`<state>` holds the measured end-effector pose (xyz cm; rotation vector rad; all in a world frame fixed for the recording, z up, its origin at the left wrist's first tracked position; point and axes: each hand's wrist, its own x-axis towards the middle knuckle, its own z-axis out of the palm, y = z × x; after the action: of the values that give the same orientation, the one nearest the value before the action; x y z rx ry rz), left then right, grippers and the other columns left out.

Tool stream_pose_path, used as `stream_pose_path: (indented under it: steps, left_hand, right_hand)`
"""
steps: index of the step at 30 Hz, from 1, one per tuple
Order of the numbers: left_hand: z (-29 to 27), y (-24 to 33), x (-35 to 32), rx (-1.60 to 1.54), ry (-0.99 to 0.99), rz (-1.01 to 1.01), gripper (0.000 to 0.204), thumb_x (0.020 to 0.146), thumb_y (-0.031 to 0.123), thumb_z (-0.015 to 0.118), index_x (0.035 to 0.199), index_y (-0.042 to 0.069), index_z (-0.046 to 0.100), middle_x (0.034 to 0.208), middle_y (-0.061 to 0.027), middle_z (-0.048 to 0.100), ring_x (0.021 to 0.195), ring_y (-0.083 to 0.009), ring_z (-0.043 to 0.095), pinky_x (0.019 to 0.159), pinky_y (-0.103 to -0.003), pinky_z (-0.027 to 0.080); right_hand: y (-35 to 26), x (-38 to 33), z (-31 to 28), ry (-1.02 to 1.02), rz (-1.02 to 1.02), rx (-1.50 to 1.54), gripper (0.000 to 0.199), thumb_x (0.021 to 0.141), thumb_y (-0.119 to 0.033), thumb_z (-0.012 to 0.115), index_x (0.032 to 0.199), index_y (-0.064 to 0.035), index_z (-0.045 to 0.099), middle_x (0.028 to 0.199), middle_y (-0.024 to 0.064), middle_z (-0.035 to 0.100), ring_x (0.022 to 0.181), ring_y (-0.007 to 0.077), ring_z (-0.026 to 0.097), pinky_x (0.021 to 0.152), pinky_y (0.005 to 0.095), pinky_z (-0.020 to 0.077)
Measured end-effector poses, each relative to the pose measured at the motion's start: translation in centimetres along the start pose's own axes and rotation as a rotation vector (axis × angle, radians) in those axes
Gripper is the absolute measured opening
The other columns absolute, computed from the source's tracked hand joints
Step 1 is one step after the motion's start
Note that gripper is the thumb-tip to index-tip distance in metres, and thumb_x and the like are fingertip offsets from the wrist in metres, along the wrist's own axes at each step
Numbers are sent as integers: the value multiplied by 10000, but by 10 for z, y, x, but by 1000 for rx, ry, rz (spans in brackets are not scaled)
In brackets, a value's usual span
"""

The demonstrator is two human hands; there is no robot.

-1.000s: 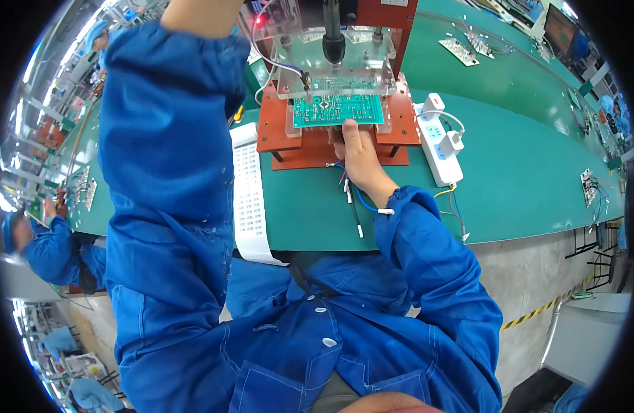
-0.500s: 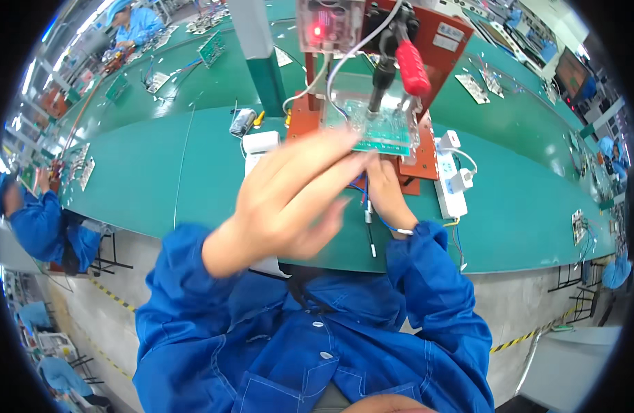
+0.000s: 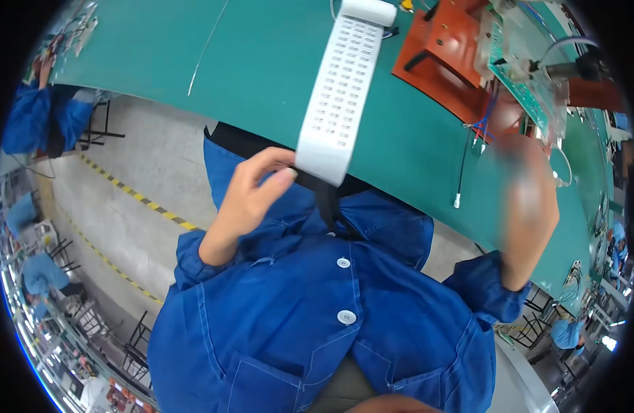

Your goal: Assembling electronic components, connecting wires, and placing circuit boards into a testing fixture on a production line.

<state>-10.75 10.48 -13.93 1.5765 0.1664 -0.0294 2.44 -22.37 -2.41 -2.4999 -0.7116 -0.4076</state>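
A long white strip of labels [image 3: 336,103] unrolls from a label roll [image 3: 369,11] and hangs over the table's near edge. At its lower left edge, my left hand [image 3: 248,189] closes on the strip with thumb and forefinger, the fingertips partly behind it. My right hand [image 3: 529,196] is smeared by motion, off to the right beside the red-brown test fixture [image 3: 446,51]. A green circuit board [image 3: 520,93] sits tilted in that fixture under a clear plate. The right fingers are too blurred to show whether they touch anything.
A thin dark cable with a white connector [image 3: 457,199] lies on the green table [image 3: 262,62] below the fixture. A black handle-like tool [image 3: 572,69] reaches over the board. To the left, a co-worker's blue sleeve [image 3: 28,120] shows at the table; striped floor tape [image 3: 134,195] runs behind.
The view has swung left and down. My left hand has left the circuit board and come to the label strip. My right hand has moved back from under the board.
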Motion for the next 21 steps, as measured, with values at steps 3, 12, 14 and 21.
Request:
stream_pose_path:
  steps: [3, 12, 14, 21]
  left_hand:
    - [4, 8, 4, -129, -111, -2, 240, 952, 125, 607, 1112, -52, 643, 1051, -110, 705, 990, -152, 643, 908, -317, 486]
    - [29, 26, 47, -370, -217, -343, 381, 1045, 292, 508, 1155, -38, 665, 1030, -80, 701, 914, -113, 649, 803, -265, 512]
    - [28, 24, 49, -372, -208, -347, 382, 1047, 289, 498, 1155, -37, 665, 1027, -83, 701, 910, -116, 651, 797, -265, 513]
    - [25, 24, 49, -360, -135, -414, 350, 1030, 246, 514, 1144, -47, 668, 1009, -88, 706, 863, -129, 671, 732, -258, 521]
  right_hand:
    - [-34, -12, 49, -71, -31, 321, 279, 836, 7, 670, 1113, -9, 700, 1040, 122, 672, 926, 251, 644, 820, 331, 509]
    - [-65, -3, 125, -274, 44, 744, 248, 815, 18, 717, 1061, -14, 732, 942, 100, 632, 820, 184, 616, 694, 271, 491]
    - [-67, -3, 132, -226, 48, 687, 251, 803, 22, 731, 1052, -8, 734, 916, 94, 622, 787, 185, 613, 676, 274, 491]
    - [-65, 5, 133, -21, -344, 326, 216, 705, 10, 726, 912, -52, 737, 849, 57, 627, 748, 232, 621, 620, 339, 479]
